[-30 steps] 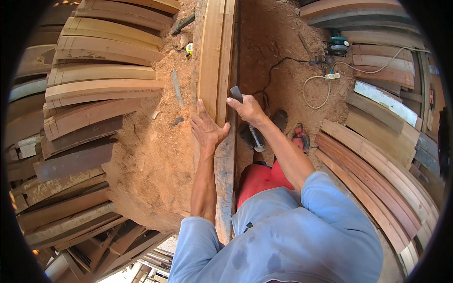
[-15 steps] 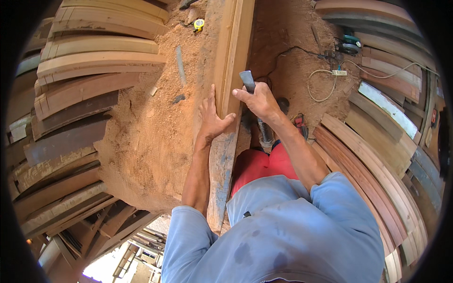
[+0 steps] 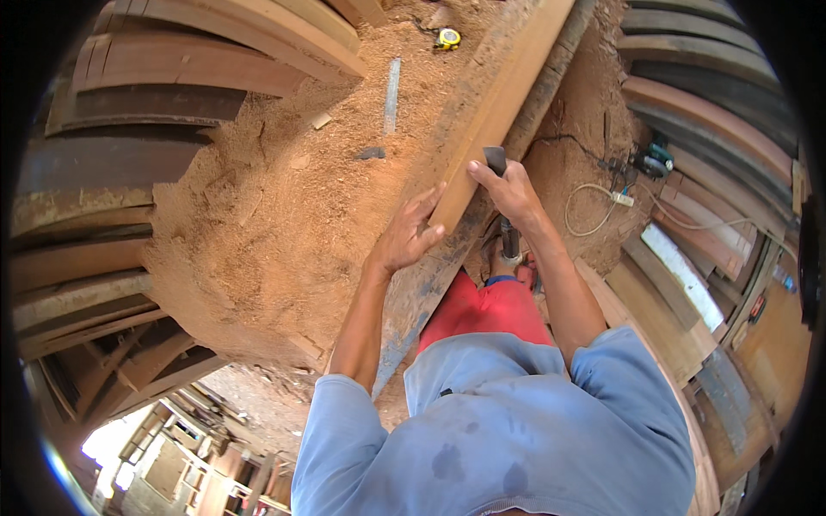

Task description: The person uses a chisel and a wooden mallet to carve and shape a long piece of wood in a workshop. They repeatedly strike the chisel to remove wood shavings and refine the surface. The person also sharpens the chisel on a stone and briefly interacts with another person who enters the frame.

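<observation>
Wood board (image 3: 508, 103): lying lengthwise on the worktop (image 3: 409, 314), near end sitting between both hands.
Left hand (image 3: 403, 234): resting open at that end, fingers spreading, gripping nothing.
Right hand (image 3: 516, 196): gripping the tool (image 3: 494, 158), dark tip pointing up, thumb reaching over the board.
Steadying well: probably calling for even left-finger pressure, clear of the tip.

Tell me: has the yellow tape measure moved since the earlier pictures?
No. Against the metal strip on the sawdust, the tape measure keeps its place, beyond and right of the strip's far end; only the view turned.
</observation>
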A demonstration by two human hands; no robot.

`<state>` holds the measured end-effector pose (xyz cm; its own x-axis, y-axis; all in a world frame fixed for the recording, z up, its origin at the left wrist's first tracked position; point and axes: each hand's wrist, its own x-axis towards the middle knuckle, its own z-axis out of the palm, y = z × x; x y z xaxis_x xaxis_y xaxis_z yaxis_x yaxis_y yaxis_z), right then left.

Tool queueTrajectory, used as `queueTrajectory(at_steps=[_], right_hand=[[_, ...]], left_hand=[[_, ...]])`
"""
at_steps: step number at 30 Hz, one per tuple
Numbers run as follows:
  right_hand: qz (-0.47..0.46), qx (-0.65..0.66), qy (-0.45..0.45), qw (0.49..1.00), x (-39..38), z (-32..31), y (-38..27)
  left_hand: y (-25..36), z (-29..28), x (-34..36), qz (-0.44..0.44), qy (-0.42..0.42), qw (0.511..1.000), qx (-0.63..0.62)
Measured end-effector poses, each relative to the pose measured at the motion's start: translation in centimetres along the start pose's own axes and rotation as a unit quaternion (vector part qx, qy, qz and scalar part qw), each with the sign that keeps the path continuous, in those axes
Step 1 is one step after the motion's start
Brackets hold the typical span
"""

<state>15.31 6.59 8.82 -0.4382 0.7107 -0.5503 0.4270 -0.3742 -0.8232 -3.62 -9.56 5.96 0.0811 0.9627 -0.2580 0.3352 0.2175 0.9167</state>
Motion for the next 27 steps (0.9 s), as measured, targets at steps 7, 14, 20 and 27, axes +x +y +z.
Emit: queueTrajectory(at_steps=[7, 14, 20, 27], right_hand=[[0.089, -0.020, -0.017, 0.996, -0.2, 0.0, -0.8], [0.006, -0.050, 0.084, 0.995, 0.3, 1.0, 3.0], [0.048, -0.172, 0.079, 0.981, 0.1, 0.6, -0.1], [-0.001, -0.130, 0.089, 0.987, 1.2, -0.1, 1.6]], left_hand=[[-0.2, -1.7, -6.1, 0.034, 0.015, 0.984, 0.176], [2.9, 0.7, -3.1, 0.012, 0.140, 0.976, 0.167], [0.8, 0.6, 1.6, 0.075, 0.081, 0.989, 0.100], [2.1, 0.0, 2.1, 0.066, 0.099, 0.987, 0.106]])
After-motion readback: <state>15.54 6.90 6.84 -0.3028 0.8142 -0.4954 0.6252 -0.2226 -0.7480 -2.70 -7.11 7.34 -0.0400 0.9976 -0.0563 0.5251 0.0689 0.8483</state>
